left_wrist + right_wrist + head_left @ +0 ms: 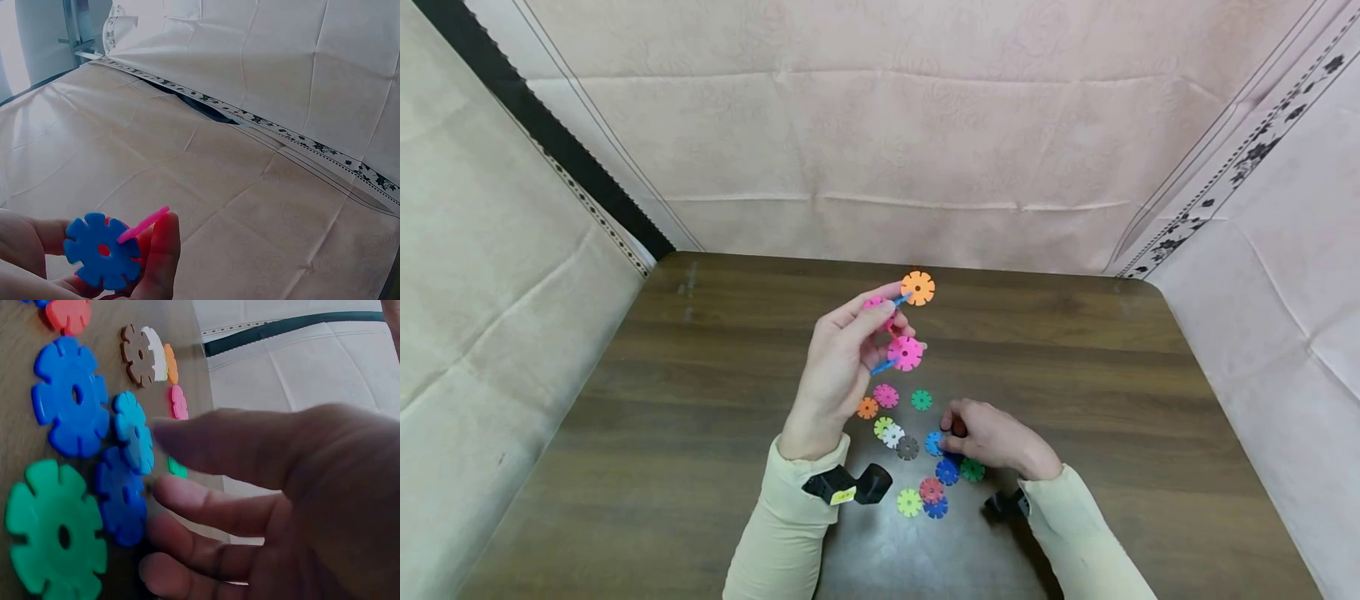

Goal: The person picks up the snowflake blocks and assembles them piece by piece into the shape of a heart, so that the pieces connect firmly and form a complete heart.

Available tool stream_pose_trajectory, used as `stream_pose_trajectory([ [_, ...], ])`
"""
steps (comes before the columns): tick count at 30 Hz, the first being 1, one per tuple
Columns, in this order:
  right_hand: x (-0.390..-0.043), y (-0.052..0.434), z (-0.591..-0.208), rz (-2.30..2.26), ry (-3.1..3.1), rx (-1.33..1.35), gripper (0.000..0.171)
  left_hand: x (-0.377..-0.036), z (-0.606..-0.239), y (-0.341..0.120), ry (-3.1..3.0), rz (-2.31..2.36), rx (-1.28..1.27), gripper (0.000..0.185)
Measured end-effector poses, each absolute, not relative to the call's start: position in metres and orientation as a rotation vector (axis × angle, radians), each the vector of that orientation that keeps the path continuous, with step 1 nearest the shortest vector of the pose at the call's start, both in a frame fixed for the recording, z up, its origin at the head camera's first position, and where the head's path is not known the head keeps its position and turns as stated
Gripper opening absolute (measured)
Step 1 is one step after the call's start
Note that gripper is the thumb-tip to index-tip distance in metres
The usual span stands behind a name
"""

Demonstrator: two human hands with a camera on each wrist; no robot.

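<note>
My left hand (880, 329) is raised above the table and pinches a cluster of joined snowflake discs: an orange disc (917, 287) on top, a pink disc (906, 352) below, with blue pieces between them. The left wrist view shows a blue disc (100, 250) and an edge-on pink disc (144, 225) between the fingers of that hand (159, 253). My right hand (953, 429) lies low on the table, its fingers stretched out. Its fingertips (159, 434) reach a light blue disc (934, 442) (133, 431). No disc is seen gripped in it.
Loose discs lie on the dark wooden table (700, 433): pink (886, 395), green (921, 400), orange (867, 407), white (892, 436), brown (907, 447), blue (947, 472), green (972, 470), red (932, 489), yellow-green (909, 502). Pale cloth walls stand on three sides.
</note>
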State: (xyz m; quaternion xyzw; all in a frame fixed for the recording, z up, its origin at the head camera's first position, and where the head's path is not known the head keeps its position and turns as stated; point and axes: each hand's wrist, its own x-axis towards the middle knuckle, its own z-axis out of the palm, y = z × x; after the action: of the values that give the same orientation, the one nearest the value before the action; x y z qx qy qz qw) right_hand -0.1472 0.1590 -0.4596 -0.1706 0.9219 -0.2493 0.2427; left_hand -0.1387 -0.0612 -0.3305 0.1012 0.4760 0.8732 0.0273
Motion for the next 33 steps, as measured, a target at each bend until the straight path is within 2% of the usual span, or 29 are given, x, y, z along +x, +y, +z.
stream_pose_trajectory([
  [5,-0.149,0.156,-0.462,-0.673,2.547,-0.456,0.025,-0.140,-0.331,-0.060,1.505,2.688,0.308,0.032],
  [12,-0.152,0.160,-0.453,-0.916,2.491,-0.567,0.013,-0.139,-0.331,-0.061,1.520,2.673,0.314,0.033],
  [16,-0.150,0.160,-0.431,-1.317,2.528,-0.607,0.008,-0.139,-0.331,-0.062,1.444,2.681,0.318,0.036],
  [24,-0.126,0.136,-0.358,-2.215,2.599,-0.873,0.017,-0.137,-0.328,-0.058,1.350,2.591,0.428,0.045],
  [33,-0.118,0.125,-0.332,-2.262,2.908,-0.994,0.018,-0.135,-0.330,-0.052,1.293,2.524,0.437,0.039],
])
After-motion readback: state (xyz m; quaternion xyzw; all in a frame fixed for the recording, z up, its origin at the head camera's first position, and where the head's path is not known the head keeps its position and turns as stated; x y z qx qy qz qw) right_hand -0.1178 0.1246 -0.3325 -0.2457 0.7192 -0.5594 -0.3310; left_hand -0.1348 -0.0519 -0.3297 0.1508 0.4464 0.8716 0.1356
